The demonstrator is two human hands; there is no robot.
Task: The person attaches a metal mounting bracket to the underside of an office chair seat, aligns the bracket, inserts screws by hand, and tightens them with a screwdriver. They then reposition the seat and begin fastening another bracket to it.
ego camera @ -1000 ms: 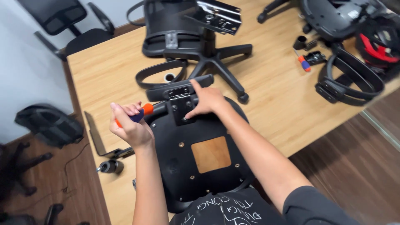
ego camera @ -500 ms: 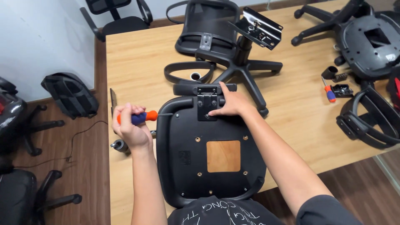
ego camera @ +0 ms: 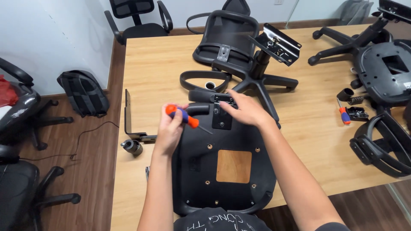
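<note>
Hands are working on an upturned black chair seat (ego camera: 222,171) lying on the worktop (ego camera: 145,68). We are gripping an orange-and-blue screwdriver (ego camera: 185,118) in our left hand (ego camera: 170,132), while our right hand (ego camera: 245,109) is pressing, fingers spread, on the seat's black bracket (ego camera: 221,117). Seemingly fastening it; next, seating the tip in a screw.

i see no packages, signs or screens from here. the only label-like thing is a small white sticker (ego camera: 407,84) at the right edge of the black chair seat (ego camera: 387,70) lying at the far right of the table (ego camera: 154,77); it is too small to make out more than its pale, roughly rectangular shape.
</note>
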